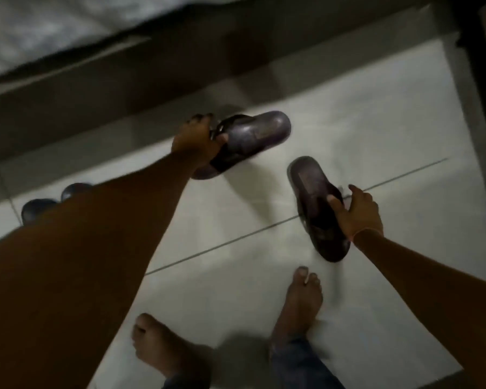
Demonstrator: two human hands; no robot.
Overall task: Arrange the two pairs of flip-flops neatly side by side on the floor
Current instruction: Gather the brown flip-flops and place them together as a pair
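Observation:
My left hand (195,141) grips a dark purple flip-flop (253,136) by its strap, held just above the pale tiled floor (376,130). My right hand (358,213) grips the matching purple flip-flop (310,189) by its strap, its heel end pointing away from me. The two sandals are apart and angled differently. A second pair of dark blue flip-flops (40,207) lies on the floor at the left, mostly hidden behind my left forearm; only their rounded ends show.
A bed with a pale sheet (54,32) and its dark base (110,91) runs along the far side. A dark furniture leg (477,80) stands at the right. My two bare feet (300,304) stand on the tiles near me.

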